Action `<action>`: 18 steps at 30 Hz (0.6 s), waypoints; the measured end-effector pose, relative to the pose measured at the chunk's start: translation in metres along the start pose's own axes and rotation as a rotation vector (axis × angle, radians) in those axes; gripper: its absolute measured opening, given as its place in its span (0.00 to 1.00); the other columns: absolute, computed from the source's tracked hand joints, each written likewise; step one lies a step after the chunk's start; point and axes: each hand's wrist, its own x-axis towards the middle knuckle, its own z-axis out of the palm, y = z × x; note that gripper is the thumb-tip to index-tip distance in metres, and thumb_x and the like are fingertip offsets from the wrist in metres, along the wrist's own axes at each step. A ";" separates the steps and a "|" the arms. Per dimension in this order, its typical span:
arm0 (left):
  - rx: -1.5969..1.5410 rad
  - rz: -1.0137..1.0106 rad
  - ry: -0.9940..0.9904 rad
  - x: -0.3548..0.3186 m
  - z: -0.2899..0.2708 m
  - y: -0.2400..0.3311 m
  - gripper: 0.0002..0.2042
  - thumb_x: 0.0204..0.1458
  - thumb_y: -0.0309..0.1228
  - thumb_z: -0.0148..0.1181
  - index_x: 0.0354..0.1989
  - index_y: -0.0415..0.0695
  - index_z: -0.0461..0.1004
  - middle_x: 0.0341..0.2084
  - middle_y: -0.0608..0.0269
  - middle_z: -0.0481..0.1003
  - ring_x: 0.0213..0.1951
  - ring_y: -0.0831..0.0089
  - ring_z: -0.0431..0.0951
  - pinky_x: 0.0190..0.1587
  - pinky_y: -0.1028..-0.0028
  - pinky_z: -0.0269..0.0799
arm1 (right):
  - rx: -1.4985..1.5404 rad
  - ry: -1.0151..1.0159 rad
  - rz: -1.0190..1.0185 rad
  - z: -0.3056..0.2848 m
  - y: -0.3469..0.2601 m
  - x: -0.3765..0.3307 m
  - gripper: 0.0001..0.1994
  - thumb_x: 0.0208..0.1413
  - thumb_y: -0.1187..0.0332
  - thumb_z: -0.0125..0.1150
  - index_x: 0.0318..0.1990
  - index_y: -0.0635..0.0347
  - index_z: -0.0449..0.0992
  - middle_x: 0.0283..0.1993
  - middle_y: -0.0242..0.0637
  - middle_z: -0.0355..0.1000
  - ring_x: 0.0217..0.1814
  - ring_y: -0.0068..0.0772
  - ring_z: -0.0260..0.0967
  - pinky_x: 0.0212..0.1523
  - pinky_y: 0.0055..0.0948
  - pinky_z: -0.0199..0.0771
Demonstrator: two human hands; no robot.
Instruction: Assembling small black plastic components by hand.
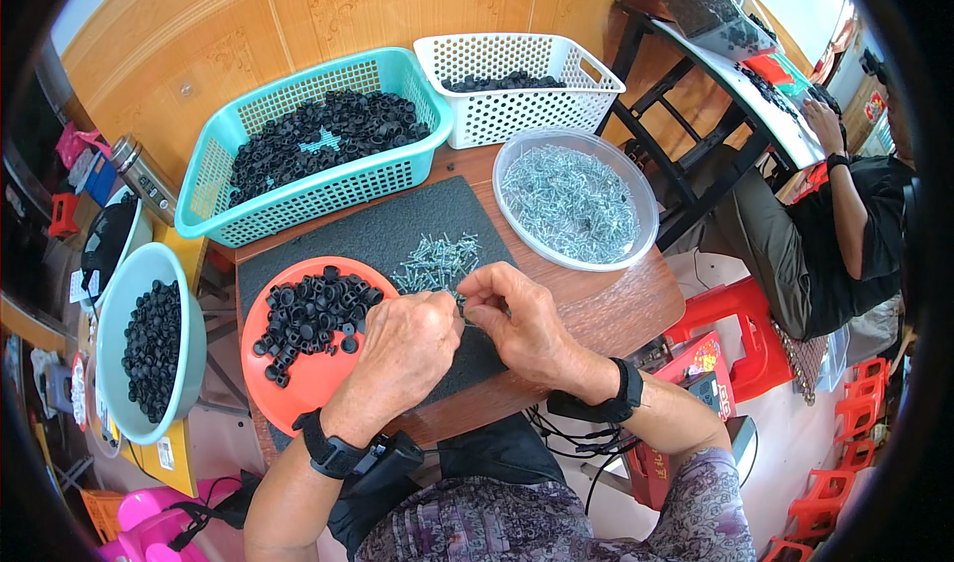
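Observation:
My left hand (405, 348) is closed, knuckles up, over the front of a black mat (348, 232). Fingertips pinched, my right hand (522, 323) meets it from the right. Whatever sits between the fingers is too small and too covered to make out. Just beyond both hands lies a loose pile of small silvery screws (429, 256) on the mat. Beside my left hand, an orange-red plate (328, 378) carries a heap of small black plastic caps (316, 309), some round and some squarish. A black strap circles each wrist.
Behind the mat stand a teal basket (333, 176) and a white basket (532, 115), both with black parts. A clear round tub (581, 261) of screws sits at right. Left is a pale teal bowl (194, 353) of black pieces. Another person (845, 214) sits at a far-right table.

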 end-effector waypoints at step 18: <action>-0.181 -0.088 0.067 -0.005 0.003 0.001 0.06 0.40 0.21 0.61 0.26 0.37 0.70 0.21 0.57 0.73 0.26 0.64 0.75 0.28 0.69 0.69 | 0.118 -0.024 0.162 -0.004 0.000 -0.002 0.08 0.52 0.78 0.53 0.41 0.67 0.67 0.35 0.43 0.70 0.38 0.33 0.70 0.37 0.29 0.71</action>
